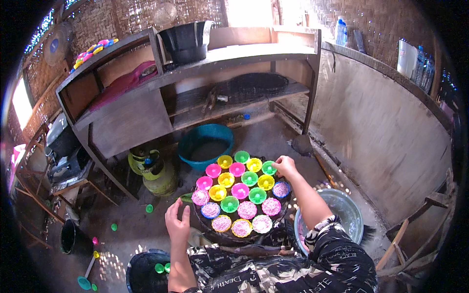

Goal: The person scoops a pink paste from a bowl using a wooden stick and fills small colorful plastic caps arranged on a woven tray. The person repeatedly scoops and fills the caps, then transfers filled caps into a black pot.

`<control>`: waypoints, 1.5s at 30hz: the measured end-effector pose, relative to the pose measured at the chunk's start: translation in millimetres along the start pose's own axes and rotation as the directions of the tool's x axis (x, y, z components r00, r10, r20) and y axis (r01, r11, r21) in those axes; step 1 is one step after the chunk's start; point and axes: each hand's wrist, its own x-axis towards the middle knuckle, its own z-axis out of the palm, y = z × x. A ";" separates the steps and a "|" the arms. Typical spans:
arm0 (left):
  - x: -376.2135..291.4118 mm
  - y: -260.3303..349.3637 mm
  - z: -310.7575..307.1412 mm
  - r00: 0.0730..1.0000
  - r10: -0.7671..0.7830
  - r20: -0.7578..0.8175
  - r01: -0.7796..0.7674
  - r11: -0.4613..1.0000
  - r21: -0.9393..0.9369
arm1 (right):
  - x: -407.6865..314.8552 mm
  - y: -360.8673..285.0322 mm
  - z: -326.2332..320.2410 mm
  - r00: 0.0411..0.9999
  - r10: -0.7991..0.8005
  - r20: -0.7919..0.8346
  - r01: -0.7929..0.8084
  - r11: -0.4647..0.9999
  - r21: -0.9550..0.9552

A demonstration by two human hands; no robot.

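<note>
Fluted plastic mould cups in pink, yellow, green and blue stand close together on a dark round tray (205, 229) before me. Many, such as a pink cup (240, 190), show a raised centre post and hold nothing visible. Several nearer cups are filled with a pink-and-white crumbly mass (242, 227). At the tray's far right, the fingertips of my right hand (286, 167) pinch the rim of a green mould cup (269, 167). My left hand (177, 218) is left of the tray with thumb and fingers apart, close to a green leaf-like strip (187, 197).
A light blue basin (357, 219) is by my right arm; a dark tub (137, 274) with green cups sits lower left. Beyond the tray are a teal basin (207, 163) and a green gas cylinder (158, 179). A wooden shelf unit (128, 121) stands behind. Small cups (149, 208) litter the floor.
</note>
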 end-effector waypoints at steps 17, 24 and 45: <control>-85.1 -59.5 -69.7 0.914 -0.405 0.032 0.406 0.914 -0.018 | -284.7 76.4 6.6 0.727 -0.010 0.687 0.476 0.728 -0.493; -68.5 -8.5 -62.0 0.895 -0.316 0.315 0.413 0.854 -0.317 | -278.4 66.3 -24.6 0.706 -0.080 0.703 0.448 0.819 -0.357; 21.9 206.7 0.1 0.709 0.704 0.032 -0.696 0.693 0.189 | -246.2 -122.8 -104.3 0.497 -0.868 0.003 0.861 0.494 0.118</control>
